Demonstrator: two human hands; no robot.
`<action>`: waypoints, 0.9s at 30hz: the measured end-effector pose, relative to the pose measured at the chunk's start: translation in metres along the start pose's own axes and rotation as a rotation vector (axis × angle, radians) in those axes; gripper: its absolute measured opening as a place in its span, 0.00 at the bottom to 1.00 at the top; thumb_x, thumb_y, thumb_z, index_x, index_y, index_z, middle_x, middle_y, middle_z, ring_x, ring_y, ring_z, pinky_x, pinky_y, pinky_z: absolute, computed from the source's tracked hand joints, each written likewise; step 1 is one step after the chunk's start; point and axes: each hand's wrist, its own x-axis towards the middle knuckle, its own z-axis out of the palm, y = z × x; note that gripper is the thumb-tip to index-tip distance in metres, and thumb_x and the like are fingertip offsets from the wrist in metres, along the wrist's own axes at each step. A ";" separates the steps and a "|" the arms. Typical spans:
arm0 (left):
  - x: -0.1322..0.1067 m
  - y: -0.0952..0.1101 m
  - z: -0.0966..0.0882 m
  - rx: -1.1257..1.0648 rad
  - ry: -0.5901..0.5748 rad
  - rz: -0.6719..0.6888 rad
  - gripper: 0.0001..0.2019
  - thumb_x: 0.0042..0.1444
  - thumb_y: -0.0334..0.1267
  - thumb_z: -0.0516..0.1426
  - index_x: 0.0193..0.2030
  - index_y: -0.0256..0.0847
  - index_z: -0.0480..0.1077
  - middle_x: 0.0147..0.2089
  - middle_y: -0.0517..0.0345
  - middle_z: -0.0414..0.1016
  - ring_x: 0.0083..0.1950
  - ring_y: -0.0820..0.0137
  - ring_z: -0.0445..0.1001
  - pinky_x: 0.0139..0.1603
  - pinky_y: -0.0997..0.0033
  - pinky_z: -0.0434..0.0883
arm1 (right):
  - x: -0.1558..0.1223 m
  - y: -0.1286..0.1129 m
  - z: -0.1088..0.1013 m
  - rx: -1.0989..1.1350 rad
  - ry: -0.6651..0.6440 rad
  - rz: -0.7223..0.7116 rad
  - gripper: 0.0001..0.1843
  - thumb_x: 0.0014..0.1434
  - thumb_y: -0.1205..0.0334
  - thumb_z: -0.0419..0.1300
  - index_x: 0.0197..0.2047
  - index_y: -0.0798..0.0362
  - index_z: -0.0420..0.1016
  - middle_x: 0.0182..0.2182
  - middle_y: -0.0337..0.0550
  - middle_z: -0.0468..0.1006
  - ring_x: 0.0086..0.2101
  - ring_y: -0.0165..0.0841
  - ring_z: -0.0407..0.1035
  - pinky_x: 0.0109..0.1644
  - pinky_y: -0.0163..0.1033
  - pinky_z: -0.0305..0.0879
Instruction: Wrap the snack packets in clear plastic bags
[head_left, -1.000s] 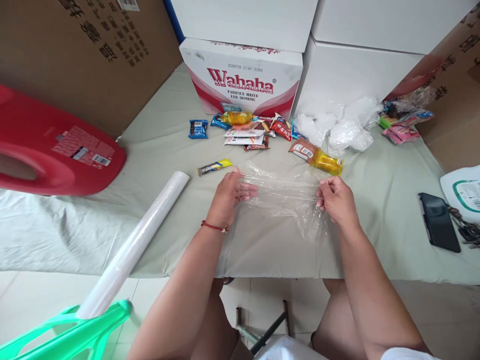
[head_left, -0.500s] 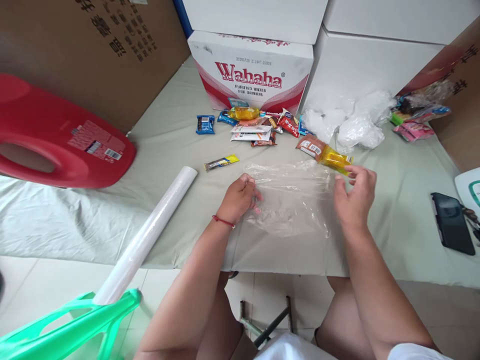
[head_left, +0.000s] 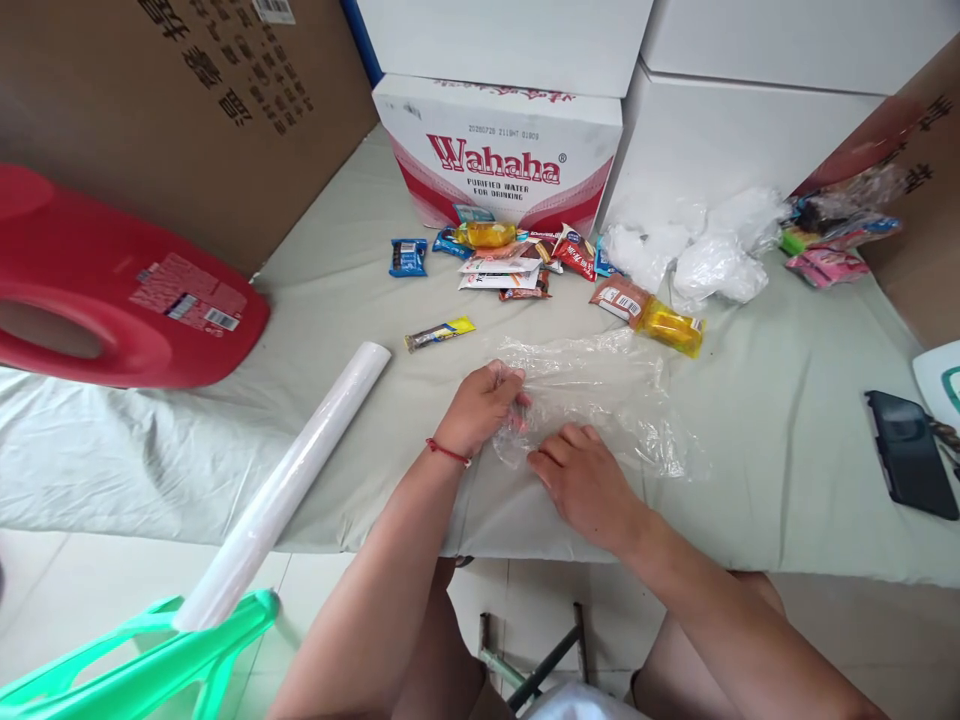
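Note:
A crumpled clear plastic bag lies spread on the cloth-covered table in front of me. My left hand is closed on the bag's left end, thumb against fingers, with a small reddish bit showing beside the fingertips. At the near edge of the same bag, my right hand is curled palm down, its fingers bent onto the film; the fingertips are partly hidden. Just beyond the bag's right side lie a brown snack packet and a yellow-wrapped snack. A small yellow-and-dark snack bar lies beyond my left hand.
Several wrapped snacks are piled before the Wahaba-style water carton. Crumpled white plastic bags sit farther right. A plastic film roll overhangs the table onto a green stool. A red jug and black phone flank the table.
My right hand has come from beside the yellow snack, leftward and nearer to me, onto the bag's near edge. My left hand keeps its grip; the bag's right part has spread out.

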 end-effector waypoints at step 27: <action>0.017 0.015 -0.028 0.262 0.853 0.398 0.21 0.42 0.30 0.69 0.41 0.42 0.67 0.47 0.52 0.71 0.56 0.55 0.72 0.60 0.51 0.69 | -0.013 -0.051 0.005 0.227 -0.267 -0.029 0.36 0.63 0.69 0.55 0.74 0.60 0.58 0.44 0.52 0.82 0.31 0.38 0.75 0.29 0.41 0.62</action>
